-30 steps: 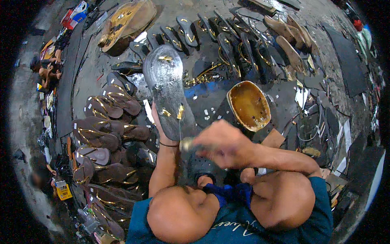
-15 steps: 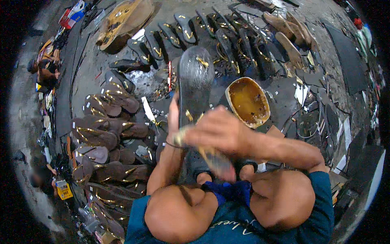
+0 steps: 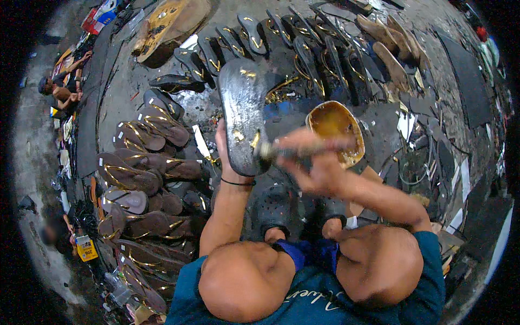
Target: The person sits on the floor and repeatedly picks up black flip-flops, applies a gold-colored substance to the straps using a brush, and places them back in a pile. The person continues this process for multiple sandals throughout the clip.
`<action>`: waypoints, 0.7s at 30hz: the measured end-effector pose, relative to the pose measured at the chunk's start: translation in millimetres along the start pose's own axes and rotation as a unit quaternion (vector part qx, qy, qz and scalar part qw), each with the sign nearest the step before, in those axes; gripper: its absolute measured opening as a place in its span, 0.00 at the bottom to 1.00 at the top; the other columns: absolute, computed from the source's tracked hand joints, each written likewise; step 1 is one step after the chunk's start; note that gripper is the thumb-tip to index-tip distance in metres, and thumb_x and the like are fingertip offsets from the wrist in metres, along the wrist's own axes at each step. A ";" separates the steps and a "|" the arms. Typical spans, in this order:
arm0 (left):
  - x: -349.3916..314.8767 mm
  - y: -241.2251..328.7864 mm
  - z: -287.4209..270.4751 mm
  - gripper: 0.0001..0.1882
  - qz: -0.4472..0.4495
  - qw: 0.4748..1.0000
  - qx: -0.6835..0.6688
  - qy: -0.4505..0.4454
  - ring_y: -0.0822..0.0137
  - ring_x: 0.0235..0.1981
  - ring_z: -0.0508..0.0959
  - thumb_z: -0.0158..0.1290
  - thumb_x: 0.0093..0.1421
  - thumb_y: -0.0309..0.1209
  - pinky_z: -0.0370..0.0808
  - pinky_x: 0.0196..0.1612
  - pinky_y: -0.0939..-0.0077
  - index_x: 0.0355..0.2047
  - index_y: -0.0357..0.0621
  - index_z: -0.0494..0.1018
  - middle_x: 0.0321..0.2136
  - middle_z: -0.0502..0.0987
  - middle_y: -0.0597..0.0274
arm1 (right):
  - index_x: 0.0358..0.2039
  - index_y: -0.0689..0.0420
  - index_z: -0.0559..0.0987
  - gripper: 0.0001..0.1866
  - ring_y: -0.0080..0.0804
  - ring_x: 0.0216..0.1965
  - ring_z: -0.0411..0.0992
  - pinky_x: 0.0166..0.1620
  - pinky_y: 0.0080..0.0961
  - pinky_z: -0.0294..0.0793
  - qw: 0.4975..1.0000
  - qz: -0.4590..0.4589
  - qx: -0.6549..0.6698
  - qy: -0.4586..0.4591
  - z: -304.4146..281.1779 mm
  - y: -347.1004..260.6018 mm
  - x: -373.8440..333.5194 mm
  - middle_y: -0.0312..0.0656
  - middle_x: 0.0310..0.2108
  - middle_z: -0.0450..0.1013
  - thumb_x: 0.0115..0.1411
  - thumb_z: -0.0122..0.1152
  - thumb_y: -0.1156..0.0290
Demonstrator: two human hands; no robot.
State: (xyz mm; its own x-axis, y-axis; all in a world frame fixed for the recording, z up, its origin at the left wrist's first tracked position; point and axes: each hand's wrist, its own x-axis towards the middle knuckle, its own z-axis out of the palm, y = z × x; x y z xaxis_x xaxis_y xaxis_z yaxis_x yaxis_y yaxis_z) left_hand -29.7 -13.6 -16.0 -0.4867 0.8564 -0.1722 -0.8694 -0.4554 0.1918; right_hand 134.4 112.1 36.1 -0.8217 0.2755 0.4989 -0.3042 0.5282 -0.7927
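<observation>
My left hand (image 3: 223, 149) grips a black flip-flop (image 3: 241, 103) from beneath, with its underside turned up. That underside shines as if wet, and gold strap ends poke through it. Part of a gold strap shows past its right edge. My right hand (image 3: 317, 170), smeared by motion, holds a brush (image 3: 303, 147) roughly level. The brush tip is at the heel end's right edge; whether it touches is too blurred to tell. Just beyond the right hand stands a yellowish tub (image 3: 359, 154) of amber liquid, its near side partly hidden by the brush and hand.
Brown flip-flops (image 3: 130, 173) with gold straps lie heaped at left. Black flip-flops (image 3: 252, 35) stand in a curved row ahead. Wooden shoe lasts (image 3: 390, 65) lie far right, a wooden block (image 3: 168, 27) far left. A white-bladed knife (image 3: 201, 142) rests by my left hand. Another person (image 3: 62, 89) sits far left.
The flip-flop has moved left and slightly nearer, its glossy underside catching more light. My right hand and brush have swung rightward, off my left wrist, with the brush handle now pointing toward the tub.
</observation>
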 end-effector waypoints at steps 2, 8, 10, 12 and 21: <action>-0.4 -0.9 -3.9 0.28 0.053 0.997 0.027 0.042 0.55 0.41 0.79 0.34 0.66 0.47 0.78 0.44 0.57 0.52 0.38 0.69 0.43 0.77 0.50 | 0.45 0.50 0.78 0.23 0.40 0.38 0.73 0.42 0.35 0.68 0.980 -0.016 0.128 -0.153 -0.3 -9.9 -9.8 0.39 0.38 0.76 0.44 0.65 0.75; 37.2 -5.0 -19.7 0.24 0.057 0.978 0.137 0.144 0.60 0.33 0.80 0.33 0.65 0.44 0.78 0.37 0.65 0.42 0.40 0.73 0.34 0.79 0.54 | 0.42 0.48 0.79 0.17 0.38 0.37 0.69 0.40 0.32 0.64 0.988 0.036 0.013 -0.150 -4.2 -8.9 -2.9 0.33 0.37 0.76 0.49 0.66 0.72; 64.3 -25.3 2.4 0.21 0.046 0.954 0.220 0.197 0.65 0.35 0.79 0.40 0.64 0.45 0.76 0.41 0.70 0.43 0.42 0.73 0.35 0.79 0.61 | 0.42 0.49 0.80 0.15 0.37 0.36 0.69 0.42 0.31 0.65 0.986 0.074 0.008 -0.152 -8.6 -6.6 -30.7 0.33 0.38 0.76 0.52 0.66 0.70; 87.4 -12.8 -38.8 0.16 0.027 0.926 0.250 0.282 0.71 0.40 0.76 0.50 0.61 0.40 0.71 0.47 0.75 0.46 0.46 0.72 0.39 0.77 0.68 | 0.44 0.50 0.79 0.16 0.37 0.38 0.70 0.44 0.31 0.66 0.988 0.106 -0.061 -0.095 -12.6 3.5 -42.6 0.35 0.39 0.76 0.53 0.65 0.69; 220.1 -66.2 -123.2 0.11 0.051 0.917 0.323 0.227 0.70 0.34 0.75 0.51 0.63 0.29 0.72 0.35 0.74 0.45 0.42 0.69 0.35 0.76 0.65 | 0.40 0.63 0.79 0.12 0.36 0.33 0.75 0.40 0.31 0.73 0.895 0.386 -0.215 0.064 -77.9 25.6 -102.8 0.47 0.34 0.77 0.59 0.62 0.69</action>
State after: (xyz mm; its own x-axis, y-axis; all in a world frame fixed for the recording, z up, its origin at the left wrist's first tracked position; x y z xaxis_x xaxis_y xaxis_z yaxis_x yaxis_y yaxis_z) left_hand -89.8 175.1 -185.6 -0.6751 0.5621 -0.4778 -0.6565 -0.1622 0.7367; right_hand 248.6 159.9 -8.1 -0.6364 0.7670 -0.0819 0.5673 0.3934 -0.7235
